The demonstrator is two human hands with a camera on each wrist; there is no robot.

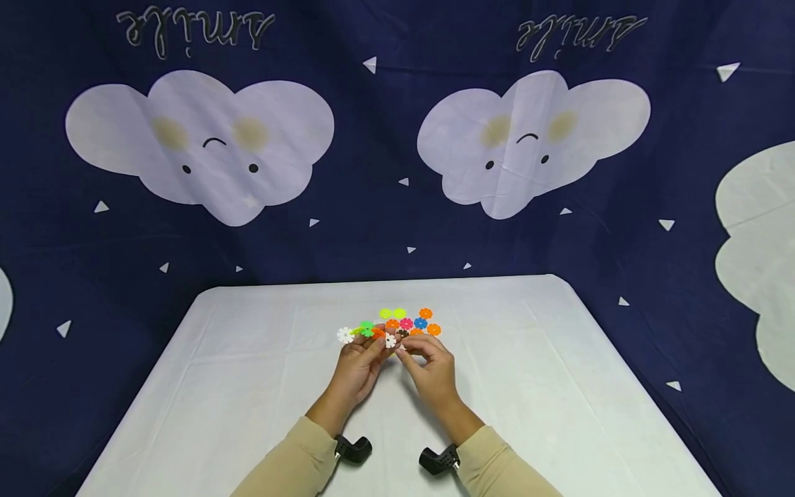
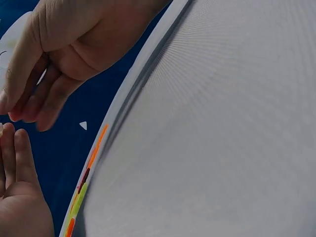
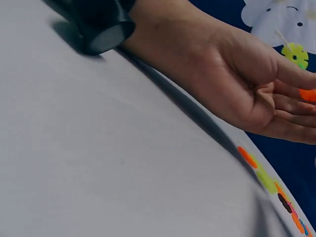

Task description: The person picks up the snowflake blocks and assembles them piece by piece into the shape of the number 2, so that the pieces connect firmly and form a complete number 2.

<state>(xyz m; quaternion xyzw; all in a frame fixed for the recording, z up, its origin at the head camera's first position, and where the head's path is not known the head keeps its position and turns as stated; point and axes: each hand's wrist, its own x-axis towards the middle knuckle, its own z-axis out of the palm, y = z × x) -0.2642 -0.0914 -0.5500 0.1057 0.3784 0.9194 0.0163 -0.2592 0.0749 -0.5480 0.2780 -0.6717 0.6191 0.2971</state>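
My left hand [image 1: 357, 369] holds a joined string of small plastic flower-shaped connector discs. In it a white disc [image 1: 345, 335] sits at the left end, then yellow-green, a green disc [image 1: 367, 329] and an orange disc [image 1: 378, 333]. A white disc [image 1: 390, 340] stands at the left fingertips. Facing it, my right hand [image 1: 435, 369] pinches another white disc, mostly hidden by the thumb and index finger. The right wrist view shows the left palm with an orange disc [image 3: 308, 95] at its fingers and a yellow-green disc [image 3: 295, 54] beyond.
Loose flower discs lie on the white table [image 1: 248, 386] behind the hands: orange [image 1: 425, 313], blue [image 1: 420, 323], pink [image 1: 406, 323] and yellow [image 1: 399, 313], among others. A dark blue cloth [image 1: 373, 138] with clouds hangs behind the table.
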